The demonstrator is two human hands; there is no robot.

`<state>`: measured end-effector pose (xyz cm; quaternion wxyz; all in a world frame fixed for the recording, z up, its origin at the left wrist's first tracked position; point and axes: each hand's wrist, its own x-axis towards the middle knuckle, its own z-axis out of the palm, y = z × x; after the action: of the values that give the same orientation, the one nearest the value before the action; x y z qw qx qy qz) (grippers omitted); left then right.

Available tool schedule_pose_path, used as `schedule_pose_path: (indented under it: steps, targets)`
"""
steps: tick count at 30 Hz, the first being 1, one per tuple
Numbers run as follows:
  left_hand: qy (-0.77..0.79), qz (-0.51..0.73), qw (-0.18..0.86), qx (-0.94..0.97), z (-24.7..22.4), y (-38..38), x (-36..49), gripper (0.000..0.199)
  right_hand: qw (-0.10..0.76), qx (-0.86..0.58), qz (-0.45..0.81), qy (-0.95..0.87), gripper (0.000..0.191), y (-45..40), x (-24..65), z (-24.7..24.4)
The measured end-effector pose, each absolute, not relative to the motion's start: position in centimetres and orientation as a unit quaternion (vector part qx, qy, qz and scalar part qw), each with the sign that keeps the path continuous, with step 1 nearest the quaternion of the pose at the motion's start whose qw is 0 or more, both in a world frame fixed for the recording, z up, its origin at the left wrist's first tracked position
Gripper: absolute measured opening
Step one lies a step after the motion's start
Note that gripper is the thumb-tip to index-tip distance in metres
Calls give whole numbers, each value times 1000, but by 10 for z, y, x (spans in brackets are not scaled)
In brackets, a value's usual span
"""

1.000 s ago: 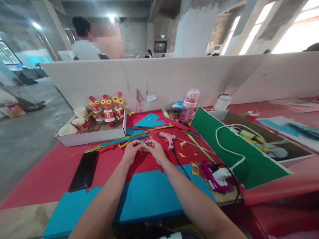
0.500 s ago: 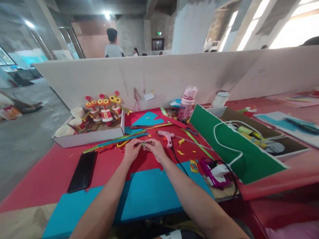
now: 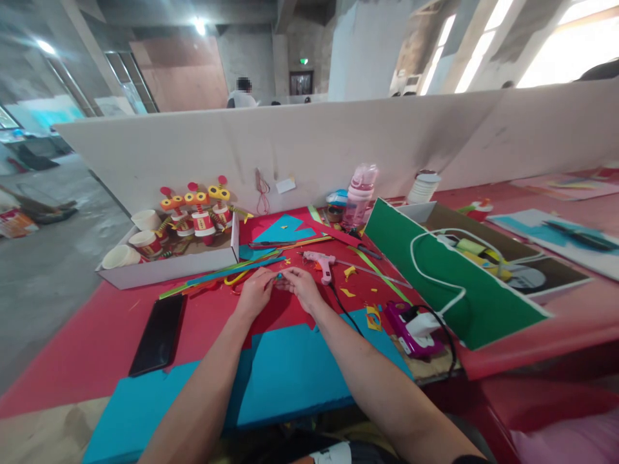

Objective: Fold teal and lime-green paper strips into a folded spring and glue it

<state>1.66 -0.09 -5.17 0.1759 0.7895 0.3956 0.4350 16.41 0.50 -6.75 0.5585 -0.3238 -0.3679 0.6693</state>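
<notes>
My left hand (image 3: 254, 294) and my right hand (image 3: 302, 290) meet over the red table covering, fingertips pinched together. Between them is a small blue-green piece (image 3: 279, 276), perhaps folded paper; most of it is hidden by the fingers. Just right of my right hand lies a pink glue gun (image 3: 324, 263), its dark cord trailing toward me. Blue, green and orange paper strips (image 3: 213, 276) lie beyond and left of my left hand, with a yellow-handled tool (image 3: 235, 280) among them. Under my forearms is a sheet of blue paper (image 3: 290, 370).
A white box (image 3: 169, 272) at the left holds paper cups and cup figures (image 3: 203, 222) with yellow eyepieces. A black phone (image 3: 157, 335) lies nearer me. At the right are a purple power strip (image 3: 411, 332), a green-sided box (image 3: 435, 283) and a pink bottle (image 3: 360, 193).
Both hands stay pinched together, with slight finger movement; the small piece now shows more blue than green. The view has shifted slightly. A person in the background has moved right.
</notes>
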Motion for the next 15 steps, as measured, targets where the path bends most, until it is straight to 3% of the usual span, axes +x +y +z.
schedule_pose_path:
  steps: [15]
  targets:
    - [491,517,301,634,-56,4,12,27,561,-351,649,-375,34,5,163,-68]
